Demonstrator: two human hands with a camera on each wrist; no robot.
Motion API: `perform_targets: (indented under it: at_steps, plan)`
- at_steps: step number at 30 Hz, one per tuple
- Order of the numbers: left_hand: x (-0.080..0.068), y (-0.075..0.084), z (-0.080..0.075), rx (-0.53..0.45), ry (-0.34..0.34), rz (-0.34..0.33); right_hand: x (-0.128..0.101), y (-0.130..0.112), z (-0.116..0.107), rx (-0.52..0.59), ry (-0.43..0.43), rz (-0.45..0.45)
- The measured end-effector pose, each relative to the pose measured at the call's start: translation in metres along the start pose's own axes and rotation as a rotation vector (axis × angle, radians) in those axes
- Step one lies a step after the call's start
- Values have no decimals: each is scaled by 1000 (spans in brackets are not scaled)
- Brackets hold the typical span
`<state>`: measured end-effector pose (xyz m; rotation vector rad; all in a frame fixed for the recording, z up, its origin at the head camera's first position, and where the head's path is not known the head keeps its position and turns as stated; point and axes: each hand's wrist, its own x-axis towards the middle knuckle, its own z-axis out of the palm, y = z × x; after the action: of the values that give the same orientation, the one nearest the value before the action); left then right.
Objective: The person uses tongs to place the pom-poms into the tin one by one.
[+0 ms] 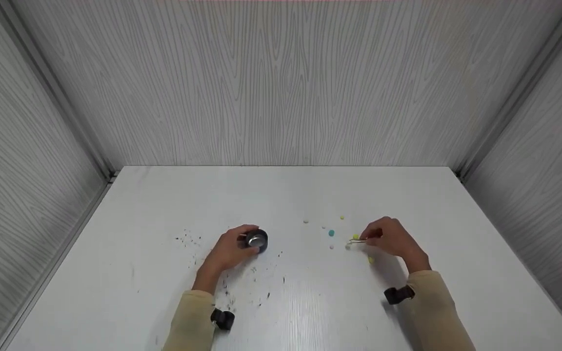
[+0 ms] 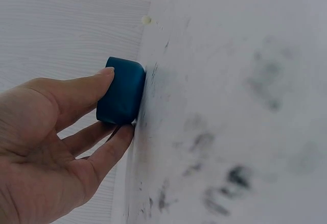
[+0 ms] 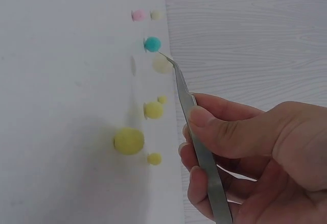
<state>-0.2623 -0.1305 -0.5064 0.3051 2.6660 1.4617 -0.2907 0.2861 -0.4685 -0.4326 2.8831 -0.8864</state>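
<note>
My left hand [image 1: 232,249] grips a small dark blue cup [image 1: 257,240] standing on the white table [image 1: 281,195]; in the left wrist view the thumb and fingers [image 2: 104,76] curl round the blue cup [image 2: 121,90]. My right hand [image 1: 389,238] pinches metal tweezers [image 1: 357,241]. In the right wrist view the tweezers [image 3: 196,142] point at a teal pom-pom [image 3: 152,44] and a cream one [image 3: 162,64]; their tips lie right beside both. I cannot tell if they pinch anything. Yellow pom-poms [image 3: 128,140] lie close by, a pink one [image 3: 137,15] farther off.
Several small pom-poms, among them a teal one [image 1: 331,233], are scattered between the hands. Dark specks [image 1: 186,239] dot the table left of the cup. Grey wood-grain walls [image 1: 281,83] close in the table at the back and on both sides.
</note>
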Motion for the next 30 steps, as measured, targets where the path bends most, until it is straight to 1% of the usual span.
perform_targets:
  at_steps: [4,8,11,14,17,21,23,30]
  plan:
    - [2,-1,2,3,-2,0,0,-1,2,-3,3,17]
    - [3,0,2,0,-1,8,2,-4,3,3,18,-3]
    - [4,1,1,-7,3,10,4,-7,5,16,34,-45]
    - [4,1,1,-7,0,11,6,-9,7,17,44,-66]
    - [2,1,2,-14,-11,-1,8,-12,11,5,45,-64]
    - [1,1,3,-15,-10,-12,12,-18,15,11,39,-44]
    - [1,1,2,-14,-4,-8,14,-22,16,18,36,-51]
    - [0,1,-1,-17,3,-5,20,-35,19,11,52,-129]
